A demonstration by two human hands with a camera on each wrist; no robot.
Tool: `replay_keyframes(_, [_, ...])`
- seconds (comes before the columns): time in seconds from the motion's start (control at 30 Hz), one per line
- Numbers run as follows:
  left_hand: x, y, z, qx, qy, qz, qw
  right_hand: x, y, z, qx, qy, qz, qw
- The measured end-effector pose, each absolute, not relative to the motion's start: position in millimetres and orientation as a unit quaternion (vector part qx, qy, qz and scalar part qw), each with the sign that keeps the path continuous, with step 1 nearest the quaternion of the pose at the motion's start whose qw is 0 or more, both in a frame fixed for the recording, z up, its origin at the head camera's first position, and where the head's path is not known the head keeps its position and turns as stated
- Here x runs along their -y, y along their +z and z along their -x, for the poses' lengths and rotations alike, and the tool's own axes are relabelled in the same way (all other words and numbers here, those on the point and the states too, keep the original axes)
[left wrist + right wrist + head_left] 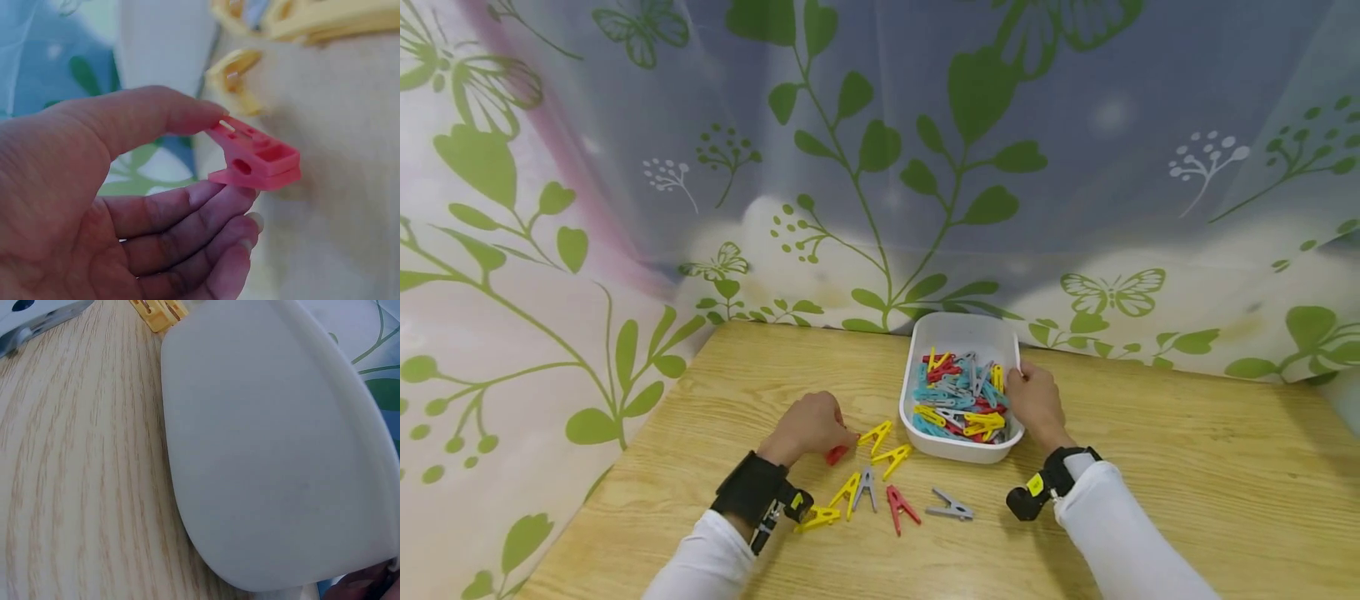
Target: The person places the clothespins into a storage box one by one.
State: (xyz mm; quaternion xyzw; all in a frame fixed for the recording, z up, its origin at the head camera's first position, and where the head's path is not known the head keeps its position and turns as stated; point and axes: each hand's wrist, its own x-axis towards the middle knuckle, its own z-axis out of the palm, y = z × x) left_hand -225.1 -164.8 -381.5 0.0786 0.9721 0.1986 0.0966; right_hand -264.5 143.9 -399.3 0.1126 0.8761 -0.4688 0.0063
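My left hand (pixel 811 427) pinches a red clothespin (pixel 259 156) between thumb and fingers, just above the table, left of the white bin. In the left wrist view the thumb presses one handle and the fingertips the other. My right hand (pixel 1036 402) grips the right rim of the white plastic bin (pixel 958 450), fingers at its edge. Inside the bin lies a heap of yellow, red, teal and grey clothespins (pixel 955 392). In the right wrist view the bin's wall (pixel 275 456) fills most of the picture, and only a bit of the hand shows at the lower corner.
Loose on the wooden table (pixel 1187 467) in front of the bin lie several yellow clothespins (pixel 891 458), a red clothespin (pixel 901 510) and grey clothespins (pixel 951 505). A leaf-and-butterfly patterned curtain (pixel 850 167) hangs behind the table and along its left side.
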Motion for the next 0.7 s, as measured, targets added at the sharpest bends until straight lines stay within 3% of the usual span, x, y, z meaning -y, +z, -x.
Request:
replay_keyframes(0.4, [173.0, -308.1, 240.8, -0.966, 0.225, -0.087, 0.091, -143.2, -401.1, 264.2, -0.874, -0.471, -0.114, 0.004])
replay_keyframes(0.7, [121.8, -290.9, 266.9, -0.973, 0.189, -0.112, 0.076, -140.6, -403.1, 264.5, -0.868, -0.481, -0.124, 0.001])
